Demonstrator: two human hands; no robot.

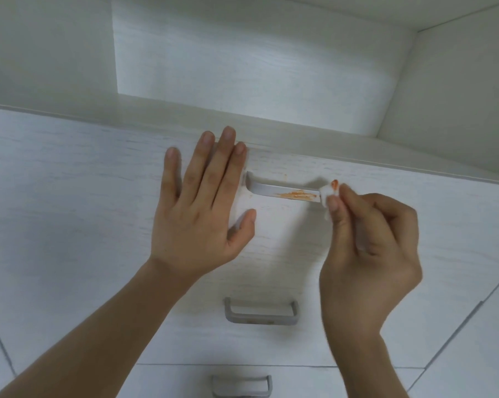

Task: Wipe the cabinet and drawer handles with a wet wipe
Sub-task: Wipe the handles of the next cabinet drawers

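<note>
The left hand (196,214) lay flat, fingers straight and spread, on the top drawer front (70,182) just left of its handle (271,191), near the front's upper edge. An orange smear (297,194) streaked the bar. At the handle's right end the right hand (371,254) pinched the stained wet wipe (327,193). Dragging a clean fold firmly along the bar would probably lift it best

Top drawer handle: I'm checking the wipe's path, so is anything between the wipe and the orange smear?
Nothing visible. The wet wipe, pinched by the right hand, sits at the right end of the top handle, with the orange smear directly beside it on the bar. The left hand lies flat past the handle's left end.
</note>
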